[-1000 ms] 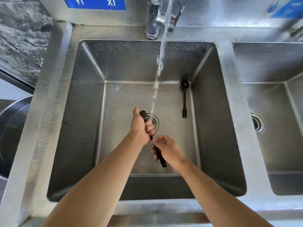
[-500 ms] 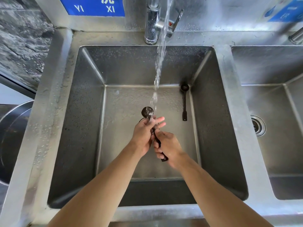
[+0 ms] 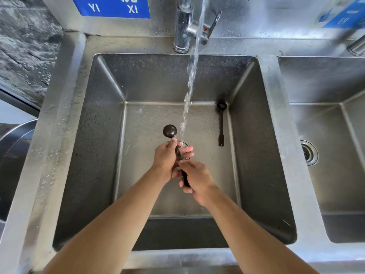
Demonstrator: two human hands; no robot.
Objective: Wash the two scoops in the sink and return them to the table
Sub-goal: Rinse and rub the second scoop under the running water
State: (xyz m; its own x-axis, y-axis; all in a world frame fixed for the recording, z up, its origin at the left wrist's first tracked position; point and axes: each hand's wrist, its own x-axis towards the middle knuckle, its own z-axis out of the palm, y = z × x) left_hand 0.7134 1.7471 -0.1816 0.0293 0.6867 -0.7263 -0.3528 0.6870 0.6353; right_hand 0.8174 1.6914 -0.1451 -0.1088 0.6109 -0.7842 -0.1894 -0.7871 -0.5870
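i'm in the middle of washing the first scoop (image 3: 170, 131) over the sink (image 3: 262, 80): my left hand (image 3: 166, 160) has its fingers wrapped around the stem just below the bowl, my right hand (image 3: 194, 177) is closed on the handle end, and the water stream (image 3: 189, 89) falls just beside the bowl onto my left fingers. the second scoop (image 3: 221, 123) lies untouched on the sink floor along the right wall, its bowl in the far right corner. next i judge the bowl needs tilting under the stream, then a swap to the other scoop. against half a second ago, the bowl stands further clear of my left hand and the camera has tipped down slightly.
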